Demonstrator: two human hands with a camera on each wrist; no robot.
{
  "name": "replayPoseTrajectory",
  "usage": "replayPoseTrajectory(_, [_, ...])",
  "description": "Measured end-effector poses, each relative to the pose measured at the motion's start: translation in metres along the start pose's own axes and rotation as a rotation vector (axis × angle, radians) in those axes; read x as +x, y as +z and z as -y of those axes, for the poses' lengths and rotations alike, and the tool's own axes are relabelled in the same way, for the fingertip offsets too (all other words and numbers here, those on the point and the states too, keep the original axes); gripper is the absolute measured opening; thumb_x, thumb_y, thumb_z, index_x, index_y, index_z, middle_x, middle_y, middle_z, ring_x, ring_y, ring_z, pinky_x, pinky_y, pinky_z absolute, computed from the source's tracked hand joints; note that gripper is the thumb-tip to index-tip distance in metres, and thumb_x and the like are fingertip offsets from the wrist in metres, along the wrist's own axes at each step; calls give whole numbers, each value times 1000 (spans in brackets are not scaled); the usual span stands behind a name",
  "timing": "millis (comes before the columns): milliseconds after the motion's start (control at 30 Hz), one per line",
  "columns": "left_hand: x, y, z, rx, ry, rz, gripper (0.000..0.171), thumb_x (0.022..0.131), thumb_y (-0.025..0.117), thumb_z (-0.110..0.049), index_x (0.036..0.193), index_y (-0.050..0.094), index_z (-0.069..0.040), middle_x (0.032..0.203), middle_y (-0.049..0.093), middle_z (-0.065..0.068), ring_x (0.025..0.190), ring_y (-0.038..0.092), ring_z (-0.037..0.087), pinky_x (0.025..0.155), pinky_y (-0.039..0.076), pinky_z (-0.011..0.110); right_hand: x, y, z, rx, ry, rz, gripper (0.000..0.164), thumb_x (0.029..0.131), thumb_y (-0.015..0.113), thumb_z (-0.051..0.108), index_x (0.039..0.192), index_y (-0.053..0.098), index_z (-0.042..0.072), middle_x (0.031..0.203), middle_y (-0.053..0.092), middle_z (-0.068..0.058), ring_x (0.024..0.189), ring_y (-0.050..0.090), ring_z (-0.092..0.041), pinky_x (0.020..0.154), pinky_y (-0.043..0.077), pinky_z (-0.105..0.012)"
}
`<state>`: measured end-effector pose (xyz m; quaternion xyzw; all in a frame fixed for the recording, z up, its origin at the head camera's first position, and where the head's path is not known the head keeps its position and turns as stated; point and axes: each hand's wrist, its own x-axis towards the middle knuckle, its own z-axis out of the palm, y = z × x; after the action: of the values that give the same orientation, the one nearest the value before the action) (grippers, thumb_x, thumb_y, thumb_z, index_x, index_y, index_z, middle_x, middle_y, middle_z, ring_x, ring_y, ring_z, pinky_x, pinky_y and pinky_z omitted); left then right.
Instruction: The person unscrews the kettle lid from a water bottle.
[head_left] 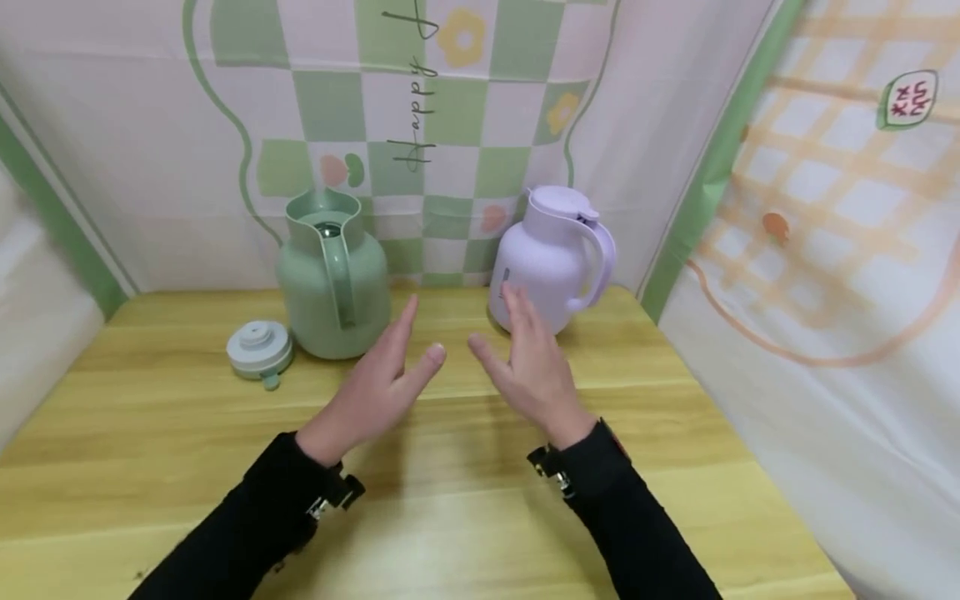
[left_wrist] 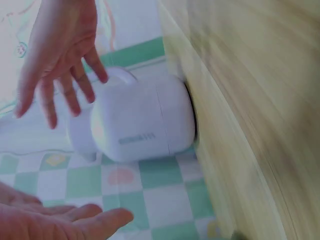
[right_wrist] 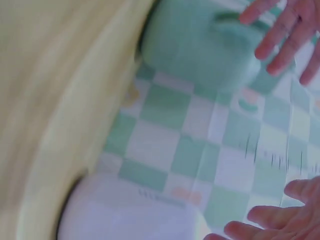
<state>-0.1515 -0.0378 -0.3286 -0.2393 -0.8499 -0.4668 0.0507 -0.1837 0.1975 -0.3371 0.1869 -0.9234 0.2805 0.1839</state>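
Note:
Both hands hover above the wooden table with straight fingers, palms turned toward each other, holding nothing. The left hand is nearest a green jug, whose top is uncovered and whose handle faces me. A grey-white lid lies on the table left of that jug. The right hand is in front of a lilac jug with its lid on and its handle to the right. In the left wrist view the lilac jug stands beyond the hands. The right wrist view shows the green jug past the left hand's fingers.
The wooden table reaches back to a checked cloth hanging behind both jugs. Another patterned cloth hangs along the right side, and a pale cloth along the left.

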Motion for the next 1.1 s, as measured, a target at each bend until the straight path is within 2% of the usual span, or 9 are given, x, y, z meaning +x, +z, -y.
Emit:
replayPoseTrajectory(167, [27, 7, -7, -186, -116, -31, 85, 107, 36, -64, 169, -1, -20, 175, 6, 8, 158, 23, 33, 128, 20, 51, 15, -27, -18, 120, 6, -168, 89, 103, 36, 72, 166, 25, 10, 170, 27, -18, 155, 31, -38, 120, 30, -66])
replayPoseTrajectory(267, [43, 11, -9, -262, -187, -36, 88, 105, 33, -70, 169, -2, -21, 176, 6, 9, 159, 21, 31, 129, 18, 49, 25, -41, -30, 187, 4, -302, 87, 103, 38, 70, 165, 30, 9, 167, 34, -16, 151, 37, -37, 119, 34, -64])
replayPoseTrajectory(367, [59, 15, -9, -312, -230, -50, 89, 104, 30, -72, 169, -2, -20, 176, 6, 7, 161, 15, 27, 130, 15, 48, 36, -53, -45, 223, 22, -448, 84, 103, 39, 69, 163, 35, 10, 157, 48, -18, 137, 52, -35, 108, 45, -59])
replayPoseTrajectory(500, [79, 25, -5, -364, -271, -76, 91, 104, 28, -73, 169, -2, -18, 177, 3, 4, 162, 7, 21, 131, 8, 46, 49, -67, -66, 254, 127, -558, 77, 104, 37, 63, 163, 36, 15, 151, 53, -17, 126, 57, -31, 102, 47, -51])
replayPoseTrajectory(667, [104, 42, -1, -416, -322, -106, 91, 104, 28, -73, 169, -1, -17, 177, 3, 3, 162, 4, 21, 131, 5, 44, 64, -79, -94, 388, 310, -503, 73, 106, 29, 67, 167, 26, 28, 171, 28, 5, 155, 30, -14, 127, 24, -39])
replayPoseTrajectory(700, [108, 45, 0, -422, -334, -110, 91, 104, 28, -73, 169, -1, -17, 177, 3, 3, 162, 4, 21, 131, 5, 44, 67, -80, -99, 418, 339, -478, 73, 106, 27, 69, 167, 22, 30, 173, 23, 9, 158, 22, -11, 129, 18, -37])
replayPoseTrajectory(800, [119, 54, 4, -456, -360, -106, 92, 103, 27, -74, 169, -1, -17, 177, 2, 1, 162, 3, 21, 131, 5, 43, 75, -79, -115, 524, 390, -420, 76, 105, 22, 70, 169, 14, 30, 174, 13, 12, 160, 14, -10, 131, 12, -36])
replayPoseTrajectory(1000, [137, 67, 10, -488, -383, -86, 94, 102, 23, -77, 169, -2, -17, 177, -1, 0, 162, 0, 20, 131, 3, 44, 88, -77, -141, 813, 516, -332, 77, 104, 21, 73, 168, 3, 36, 177, 0, 1, 162, 9, -30, 130, 15, -50])
replayPoseTrajectory(1100, [145, 71, 10, -486, -396, -75, 96, 100, 22, -80, 169, -3, -19, 177, -3, -2, 162, -1, 19, 131, 3, 45, 95, -75, -151, 899, 585, -294, 81, 101, 21, 78, 168, 0, 37, 177, -3, -8, 162, 8, -35, 130, 15, -50])
